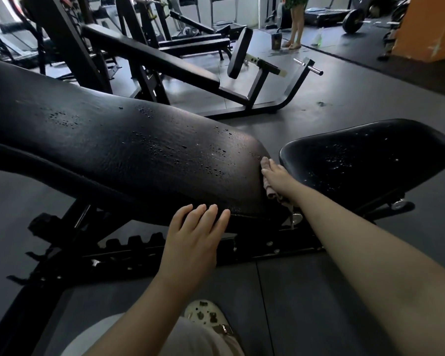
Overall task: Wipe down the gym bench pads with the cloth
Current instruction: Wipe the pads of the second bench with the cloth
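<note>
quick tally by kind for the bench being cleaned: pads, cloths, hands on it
Pads: 2, the long back pad and the seat pad, both speckled with droplets
Cloths: 1, the pink cloth pressed by the right hand against the end of the back pad
Hands: 2, with the left hand resting fingers straight on the back pad's near edge
Total: 5

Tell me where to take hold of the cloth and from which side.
Take the cloth by its bunched lower end, which hangs free below the right hand in the gap between back pad and seat pad. Come from the near side, probably: the rest is pressed against the pad's end.
</note>
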The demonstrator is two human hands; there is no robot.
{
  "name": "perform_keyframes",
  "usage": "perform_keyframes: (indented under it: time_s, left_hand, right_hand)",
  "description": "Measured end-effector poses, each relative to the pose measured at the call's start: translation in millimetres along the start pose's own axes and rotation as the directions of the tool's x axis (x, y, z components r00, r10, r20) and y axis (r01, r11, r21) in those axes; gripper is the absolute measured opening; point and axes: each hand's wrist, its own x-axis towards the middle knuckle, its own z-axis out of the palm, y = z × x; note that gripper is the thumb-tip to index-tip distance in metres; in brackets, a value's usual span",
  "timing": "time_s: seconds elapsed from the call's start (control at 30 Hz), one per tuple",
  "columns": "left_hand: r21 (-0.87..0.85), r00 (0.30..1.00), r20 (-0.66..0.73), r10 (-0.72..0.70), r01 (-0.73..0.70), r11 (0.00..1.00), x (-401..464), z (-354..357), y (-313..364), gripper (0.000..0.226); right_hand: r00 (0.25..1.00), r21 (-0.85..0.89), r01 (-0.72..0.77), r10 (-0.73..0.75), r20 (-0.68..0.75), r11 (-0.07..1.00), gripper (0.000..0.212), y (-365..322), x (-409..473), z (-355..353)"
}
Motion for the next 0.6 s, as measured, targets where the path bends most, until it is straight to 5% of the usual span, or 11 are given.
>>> perform_keyframes:
  time_s: [0.17, 0.37, 0.47, 0.53, 0.6]
  left_hand:
    - [0.006, 1.000, 0.014, -0.006, 0.006, 1.000, -4, -1, 0, 0.050]
    - [0.015, 0.998, 0.060, 0.017, -0.018, 1.000, -2, -5, -1, 0.050]
    - [0.014, 0.992, 0.094, 0.079, -0.081, 0.997, -2, -8, -10, 0.051]
    - [0.020, 0.981, 0.130, 0.145, -0.149, 0.989, -5, -11, -20, 0.053]
    - [0.054, 0.972, 0.169, 0.161, -0.172, 0.984, -12, -17, -31, 0.056]
  right_hand:
    - [0.995, 0.097, 0.070, -0.063, -0.072, 0.993, 0.052, 6, -28, 1]
    - [0.912, 0.552, 0.224, 0.027, -0.410, 0.803, 0.057, 13, -102, 48]
    - [0.819, 0.225, 0.158, 0.000, -0.574, 0.962, 0.071, -1, -121, 81]
    - [0.743, 0.020, 0.106, -0.065, -0.666, 0.994, 0.068, -12, -130, 99]
    - [0.744, -0.124, 0.083, -0.145, -0.653, 0.989, 0.063, -26, -139, 112]
